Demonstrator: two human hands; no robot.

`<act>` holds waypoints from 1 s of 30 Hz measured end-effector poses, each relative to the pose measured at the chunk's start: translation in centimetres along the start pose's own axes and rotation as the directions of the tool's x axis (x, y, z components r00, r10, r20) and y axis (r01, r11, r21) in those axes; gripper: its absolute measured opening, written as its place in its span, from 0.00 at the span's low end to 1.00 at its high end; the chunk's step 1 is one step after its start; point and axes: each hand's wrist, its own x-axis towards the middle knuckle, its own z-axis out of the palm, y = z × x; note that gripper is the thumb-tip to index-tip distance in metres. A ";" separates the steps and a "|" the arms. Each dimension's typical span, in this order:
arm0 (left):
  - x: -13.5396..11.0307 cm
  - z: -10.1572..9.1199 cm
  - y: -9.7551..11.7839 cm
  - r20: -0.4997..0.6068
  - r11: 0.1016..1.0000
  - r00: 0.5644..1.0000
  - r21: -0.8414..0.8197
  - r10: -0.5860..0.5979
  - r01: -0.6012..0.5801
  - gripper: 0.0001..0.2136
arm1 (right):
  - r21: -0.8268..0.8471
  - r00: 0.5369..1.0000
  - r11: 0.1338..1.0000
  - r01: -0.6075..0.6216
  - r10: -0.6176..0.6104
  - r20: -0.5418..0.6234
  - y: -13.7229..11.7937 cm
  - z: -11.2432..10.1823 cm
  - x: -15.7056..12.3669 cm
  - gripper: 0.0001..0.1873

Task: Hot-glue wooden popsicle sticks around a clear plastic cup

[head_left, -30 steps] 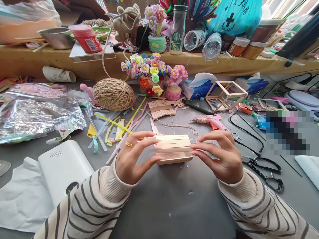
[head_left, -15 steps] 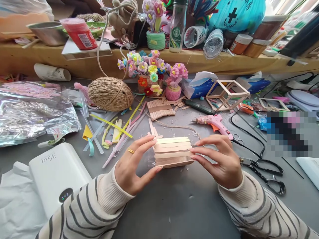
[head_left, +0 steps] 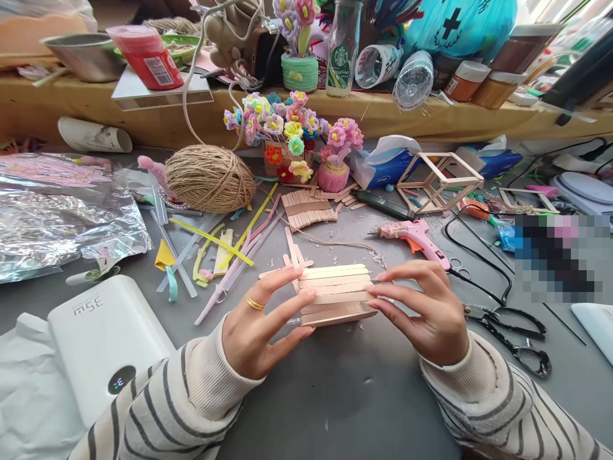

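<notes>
Between my hands is a small box-like piece made of popsicle sticks (head_left: 335,287), its sticks laid side by side. My left hand (head_left: 265,313) grips its left end, with fingertips on the top sticks and the thumb at the lower edge. At the right end, my right hand (head_left: 421,313) pinches the piece between fingers and thumb. Just behind lie a few loose popsicle sticks (head_left: 293,246) and a banded bundle of popsicle sticks (head_left: 309,212). A pink hot glue gun (head_left: 416,239) rests beyond my right hand.
Black-handled scissors (head_left: 514,332) lie right of my right hand, near a black cable (head_left: 472,255). At left is a white power bank (head_left: 108,342). Farther back stand a twine ball (head_left: 211,177), a pot of pipe-cleaner flowers (head_left: 290,160) and a stick cube frame (head_left: 440,182).
My left fingers have shifted on the stick piece, one fingertip now resting on its upper sticks. My right hand keeps its pinch. The view has moved slightly.
</notes>
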 end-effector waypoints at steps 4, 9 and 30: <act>0.0 -0.1 -0.1 0.017 0.999 0.999 -0.002 0.041 -0.041 0.19 | -0.001 1.000 1.000 0.009 -0.009 -0.001 0.0 0.0 -0.1 0.08; 0.1 -0.1 -0.1 0.025 0.999 0.998 -0.001 0.049 -0.049 0.18 | -0.001 1.000 1.000 0.009 -0.009 -0.006 0.0 0.0 -0.1 0.08; 0.2 -0.2 -0.2 0.029 0.997 0.997 0.021 0.075 -0.076 0.17 | 0.025 0.999 0.999 -0.033 0.032 0.034 0.4 0.2 -0.2 0.12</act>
